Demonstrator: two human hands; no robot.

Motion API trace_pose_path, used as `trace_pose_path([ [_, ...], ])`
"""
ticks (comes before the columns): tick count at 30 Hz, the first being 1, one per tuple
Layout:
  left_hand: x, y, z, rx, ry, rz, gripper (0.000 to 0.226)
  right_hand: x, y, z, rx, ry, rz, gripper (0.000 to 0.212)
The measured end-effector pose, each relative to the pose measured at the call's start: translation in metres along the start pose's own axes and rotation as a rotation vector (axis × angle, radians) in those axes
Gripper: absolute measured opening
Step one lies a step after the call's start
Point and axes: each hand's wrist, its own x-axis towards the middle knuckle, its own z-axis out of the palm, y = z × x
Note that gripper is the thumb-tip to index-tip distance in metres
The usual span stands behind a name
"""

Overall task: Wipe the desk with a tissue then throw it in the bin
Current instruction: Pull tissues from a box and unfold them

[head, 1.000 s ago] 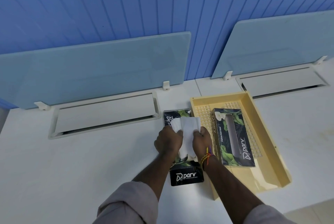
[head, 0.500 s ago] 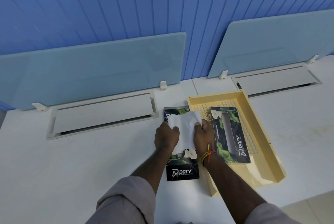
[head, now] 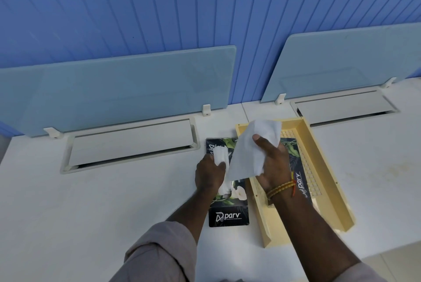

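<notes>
Free at last: the tissue (head: 248, 154) has come clear of the dark tissue box (head: 227, 213) since a moment ago. Left hand (head: 210, 173) pins the box down, fingers closed over the next sheet; right hand (head: 272, 165) pinches the tissue above the yellow tray (head: 328, 181). Desk (head: 91, 202) wiping can begin; no bin in sight.
</notes>
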Motion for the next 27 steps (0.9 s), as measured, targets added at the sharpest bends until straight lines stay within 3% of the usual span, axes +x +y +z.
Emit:
trace_pose_path([
  [2, -0.004, -0.001, -0.002, 0.011, 0.073, 0.029, 0.044, 0.001, -0.002, -0.001, 0.182, -0.079, 0.165, 0.033],
  [4, -0.011, -0.001, -0.007, -0.037, 0.206, 0.107, 0.043, 0.0, 0.004, -0.001, 0.216, -0.115, 0.273, 0.043],
  [6, -0.015, -0.003, -0.017, -0.257, 0.213, 0.123, 0.034, -0.006, 0.016, 0.005, 0.218, -0.161, 0.344, 0.051],
  [10, -0.02, -0.019, -0.053, -0.913, -0.316, -0.234, 0.069, -0.022, 0.042, 0.025, 0.104, -0.262, 0.403, 0.053],
  [14, -0.024, -0.067, -0.093, -1.113, -0.58, -0.37, 0.086, -0.04, 0.072, 0.056, -0.048, -0.365, 0.472, 0.042],
  [18, -0.028, -0.118, -0.127, -1.219, -0.54, -0.331, 0.08, -0.06, 0.101, 0.09, -0.184, -0.414, 0.476, 0.042],
  [23, -0.034, -0.166, -0.158, -1.245, -0.466, -0.234, 0.088, -0.088, 0.142, 0.128, -0.491, -0.438, 0.415, 0.025],
  [27, -0.04, -0.195, -0.171, -1.226, -0.288, -0.211, 0.078, -0.105, 0.172, 0.14, -0.635, -0.357, 0.279, 0.018],
])
